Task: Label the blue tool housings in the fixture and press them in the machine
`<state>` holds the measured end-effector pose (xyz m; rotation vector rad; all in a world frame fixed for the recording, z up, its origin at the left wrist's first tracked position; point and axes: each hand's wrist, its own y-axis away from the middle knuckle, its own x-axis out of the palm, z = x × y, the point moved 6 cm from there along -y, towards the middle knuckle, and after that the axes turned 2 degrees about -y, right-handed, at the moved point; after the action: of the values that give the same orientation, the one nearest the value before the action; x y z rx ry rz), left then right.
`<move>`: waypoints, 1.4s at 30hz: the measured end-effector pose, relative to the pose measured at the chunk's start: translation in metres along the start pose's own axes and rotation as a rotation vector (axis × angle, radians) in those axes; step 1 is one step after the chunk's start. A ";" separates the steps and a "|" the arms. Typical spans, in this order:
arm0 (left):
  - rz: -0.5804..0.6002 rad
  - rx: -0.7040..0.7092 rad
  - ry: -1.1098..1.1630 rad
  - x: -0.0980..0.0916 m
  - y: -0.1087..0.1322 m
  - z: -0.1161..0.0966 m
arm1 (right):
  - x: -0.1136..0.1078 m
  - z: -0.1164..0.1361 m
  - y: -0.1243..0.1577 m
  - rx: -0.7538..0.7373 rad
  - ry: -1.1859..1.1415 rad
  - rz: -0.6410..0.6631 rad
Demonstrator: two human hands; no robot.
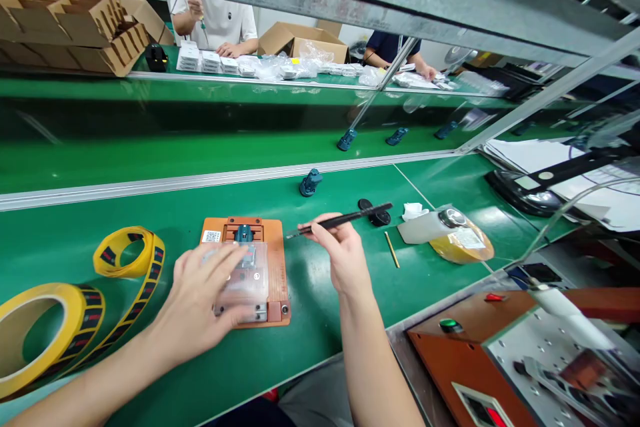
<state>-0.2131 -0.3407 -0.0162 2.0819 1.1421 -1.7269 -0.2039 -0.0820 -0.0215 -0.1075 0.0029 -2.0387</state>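
My left hand (200, 297) lies with stretched fingers over a clear plate (253, 287) on an orange fixture (277, 260). Its fingers and the plate are slightly blurred, and the hand covers the fixture's left part. In the fixture's upper slot sits a dark teal plastic part (244, 234), partly behind the plate. To the right, my right hand (345, 253) is closed on black tweezers (345, 218), their thin tip pointing left towards the fixture's right edge. Behind the fixture stands another teal part (311, 183) on the green table.
A yellow label roll (55, 300) with an unwound strip lies at the left. Black round caps (375, 212), a thin yellow stick (392, 249), a pale bottle (425, 225) and a yellow tape roll (463, 240) lie right. An orange-sided machine (450, 360) stands front right. Two people work opposite.
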 end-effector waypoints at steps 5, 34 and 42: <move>-0.102 -0.107 0.170 -0.005 -0.005 0.015 | -0.054 -0.021 0.030 -0.172 0.798 -0.101; -0.105 0.465 0.225 0.026 0.087 -0.047 | 0.073 -0.042 0.037 -0.355 0.645 0.716; -0.109 0.497 0.240 0.025 0.084 -0.046 | 0.096 -0.033 0.021 -0.320 0.692 0.685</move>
<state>-0.1224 -0.3594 -0.0509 2.6193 0.9695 -2.0189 -0.2312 -0.1780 -0.0484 0.3599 0.7034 -1.2903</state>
